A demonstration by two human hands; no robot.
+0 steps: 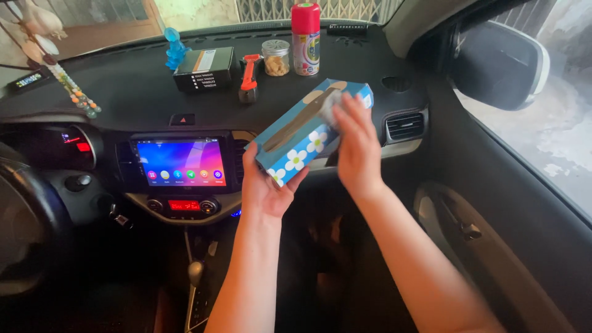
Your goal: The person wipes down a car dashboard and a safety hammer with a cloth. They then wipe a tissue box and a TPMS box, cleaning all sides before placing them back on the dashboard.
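Support is given from below by the left hand (266,188), fingers curled under the blue flowered tissue box (308,127) tilted above the dashboard (142,92), so tissue at its slot can be pinched by the right hand (356,148).

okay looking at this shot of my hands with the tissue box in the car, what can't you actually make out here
Head view only:
- Tissue box opening: the right hand covers its far end, so whether the fingers pinch a tissue is unclear.
- Left hand: its fingers are mostly hidden behind the box.
- Steering wheel: cut off by the left edge.
- Footwell: too dark.
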